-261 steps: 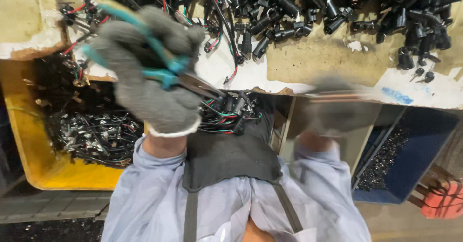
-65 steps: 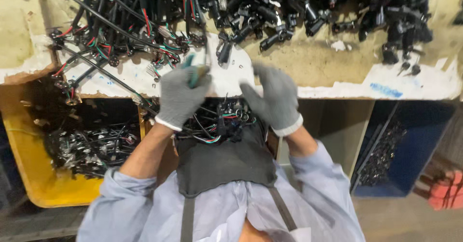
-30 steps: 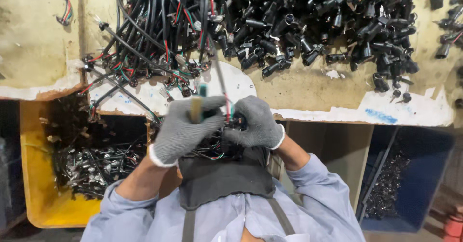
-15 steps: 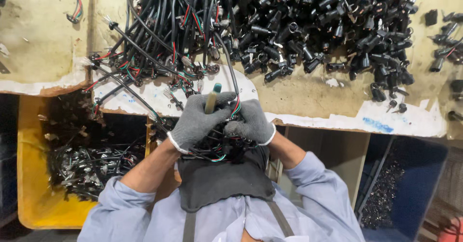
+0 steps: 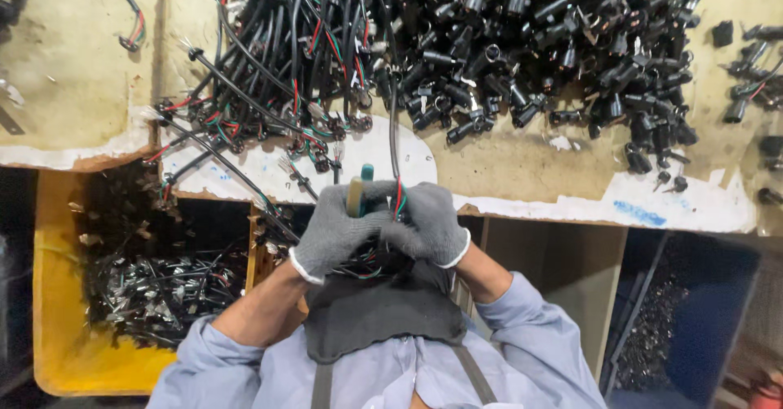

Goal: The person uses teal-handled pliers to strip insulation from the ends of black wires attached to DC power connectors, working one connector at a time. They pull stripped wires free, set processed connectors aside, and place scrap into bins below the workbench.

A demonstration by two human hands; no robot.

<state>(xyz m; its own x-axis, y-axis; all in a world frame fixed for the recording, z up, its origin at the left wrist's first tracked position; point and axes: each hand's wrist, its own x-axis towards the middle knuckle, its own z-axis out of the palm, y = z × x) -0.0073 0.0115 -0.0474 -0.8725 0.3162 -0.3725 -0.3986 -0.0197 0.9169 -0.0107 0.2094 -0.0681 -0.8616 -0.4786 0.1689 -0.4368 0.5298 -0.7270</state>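
Note:
Both my hands wear grey knit gloves and meet at the bench's front edge. My left hand (image 5: 333, 229) grips a hand tool with teal and tan handles (image 5: 359, 189) that stick up above the fist. My right hand (image 5: 431, 225) pinches a black cable (image 5: 391, 123) with red and green wires at its end, right beside the tool. The cable runs up into a heap of black cables with coloured wire ends (image 5: 285, 66). A tangle of wires lies on a dark apron in my lap, below the hands.
A big pile of black plastic connectors (image 5: 563, 50) covers the bench's far right. A yellow bin (image 5: 61, 352) with cut cable pieces stands at my left, a blue bin (image 5: 734, 327) at my right. A white sheet (image 5: 359, 152) covers the bench edge.
My hands came together from apart and closed on the cable and tool, moving slightly toward my body. The view shifted so that more of the bench shows.

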